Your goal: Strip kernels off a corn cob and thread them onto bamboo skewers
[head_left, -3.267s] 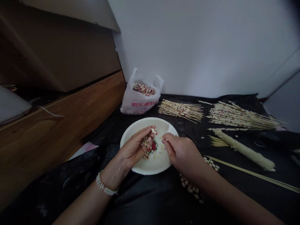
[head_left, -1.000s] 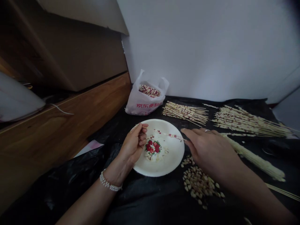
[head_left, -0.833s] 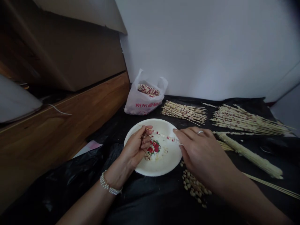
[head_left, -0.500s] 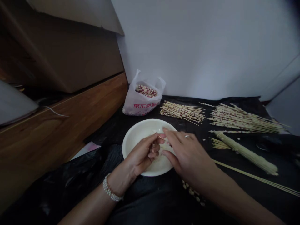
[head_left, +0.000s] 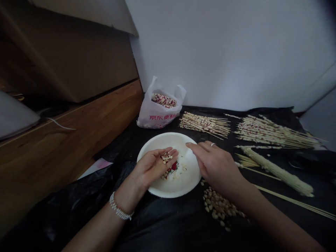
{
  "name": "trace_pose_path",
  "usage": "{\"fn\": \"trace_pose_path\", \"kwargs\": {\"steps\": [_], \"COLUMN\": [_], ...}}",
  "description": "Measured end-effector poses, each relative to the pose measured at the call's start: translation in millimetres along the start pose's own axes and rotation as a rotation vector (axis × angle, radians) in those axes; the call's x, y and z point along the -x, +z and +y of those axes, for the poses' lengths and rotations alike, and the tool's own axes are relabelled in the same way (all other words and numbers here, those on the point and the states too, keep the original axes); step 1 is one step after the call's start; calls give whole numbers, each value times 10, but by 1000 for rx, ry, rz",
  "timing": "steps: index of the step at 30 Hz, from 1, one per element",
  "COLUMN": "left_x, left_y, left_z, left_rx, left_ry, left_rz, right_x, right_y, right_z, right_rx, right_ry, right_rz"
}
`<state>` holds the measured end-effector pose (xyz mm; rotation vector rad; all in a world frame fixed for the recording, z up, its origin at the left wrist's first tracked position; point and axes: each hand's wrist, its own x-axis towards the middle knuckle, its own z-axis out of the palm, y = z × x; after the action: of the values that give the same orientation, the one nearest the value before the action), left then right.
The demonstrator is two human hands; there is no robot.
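My left hand (head_left: 149,167) is palm up over the white bowl (head_left: 143,150), its fingers slightly cupped around loose corn kernels (head_left: 167,158). More pale kernels lie in the bowl, along with a red and green patch. At the bowl's right rim is my right hand (head_left: 216,162), wearing a ring, with curled fingers and the index fingertip near the thumb. Whatever it pinches is hidden. A thin skewer (head_left: 262,172) with kernels at its near end comes out from behind this hand; I cannot tell whether the hand holds it.
A pile of kernels (head_left: 219,206) lies on black plastic sheeting (head_left: 157,224). Behind the bowl stands a plastic bag (head_left: 157,117) with speckled corn cobs. Two bundles of kernel-threaded skewers (head_left: 204,124), a stripped cob (head_left: 278,171) and bare sticks (head_left: 296,203) are at right.
My hands have moved apart. The left has turned palm up, showing the kernels in it; the right has shifted right. The skewer behind the right hand and more of the kernel pile now show.
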<state>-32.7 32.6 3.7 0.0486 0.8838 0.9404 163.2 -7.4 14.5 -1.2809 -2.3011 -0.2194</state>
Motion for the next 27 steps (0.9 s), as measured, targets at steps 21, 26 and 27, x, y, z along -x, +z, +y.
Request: {"fn": "trace_pose_path", "kwargs": {"steps": [21, 26, 27], "left_x": [52, 56, 58], "left_y": [-7, -1, -5], "left_z": [-44, -58, -61], "left_rx": [-17, -30, -37], "left_ry": [129, 165, 168], "left_rz": [-152, -86, -91], "right_x": [16, 24, 26], "right_y": [-102, -92, -93], "right_z": [-115, -115, -118], "right_rx": [142, 135, 131], "right_ry": [-24, -22, -24], "right_rz": [52, 32, 29]}}
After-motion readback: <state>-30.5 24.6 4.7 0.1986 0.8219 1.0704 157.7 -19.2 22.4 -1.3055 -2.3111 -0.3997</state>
